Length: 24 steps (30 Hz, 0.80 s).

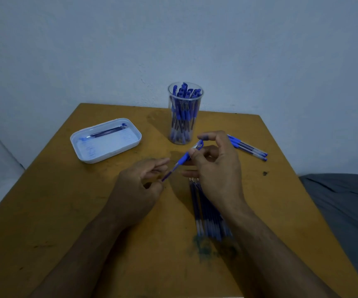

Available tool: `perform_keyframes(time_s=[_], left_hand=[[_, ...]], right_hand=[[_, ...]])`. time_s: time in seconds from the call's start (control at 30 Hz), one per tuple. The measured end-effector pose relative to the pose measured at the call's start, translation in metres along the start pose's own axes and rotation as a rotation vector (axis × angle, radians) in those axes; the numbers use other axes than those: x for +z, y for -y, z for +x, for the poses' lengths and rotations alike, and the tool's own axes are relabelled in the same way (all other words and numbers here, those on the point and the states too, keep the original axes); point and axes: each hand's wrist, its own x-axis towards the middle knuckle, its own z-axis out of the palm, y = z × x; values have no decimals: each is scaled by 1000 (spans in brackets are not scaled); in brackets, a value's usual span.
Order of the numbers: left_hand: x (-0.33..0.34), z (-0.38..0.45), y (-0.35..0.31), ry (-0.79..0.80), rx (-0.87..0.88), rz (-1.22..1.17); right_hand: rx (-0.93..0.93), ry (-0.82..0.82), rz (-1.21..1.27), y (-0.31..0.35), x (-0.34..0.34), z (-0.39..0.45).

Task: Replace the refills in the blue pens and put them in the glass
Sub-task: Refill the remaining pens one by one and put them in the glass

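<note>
Both hands grip one blue pen (pixel 179 163) above the table (pixel 55 211).

Left hand (pixel 138 188) pinches the pen's lower tip between thumb and fingers; right hand (pixel 214 168) pinches the upper, capped end, and its palm hides part of the barrel. Behind them stands the glass (pixel 184 117), crowded with blue pens. Right of it a few more pens (pixel 249 148) lie partly hidden by the right hand. Refills (pixel 208 214) lie under the right wrist, blurred and partly covered. At left, a white tray (pixel 109 150) holds thin items, hard to identify.
</note>
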Motion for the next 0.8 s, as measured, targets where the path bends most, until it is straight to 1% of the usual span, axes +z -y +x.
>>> perform_keyframes(time_s=[0.07,0.13,0.23,0.37,0.47,0.6,0.67,0.8], left_hand=[[-1,-1,3,24,35,183],[2,3,5,72,21,318],[5,17,4,127,-43,447],[7,36,7,123,-3,559],[11,40,12,157,3,603],[15,37,16,154,5,615],[15,37,17,151,-9,599],[15,36,15,141,-15,596]], right_hand=[[-51,-44,-57,9,-5,2],[-101,-73,-90,21,-9,6],[-216,-115,-172,47,-15,17],[-328,-195,-254,88,-22,42],[-416,-235,-256,116,-23,62],[-505,-251,-312,138,-16,93],[-524,-247,-351,142,-10,108],[-540,-191,-446,132,3,129]])
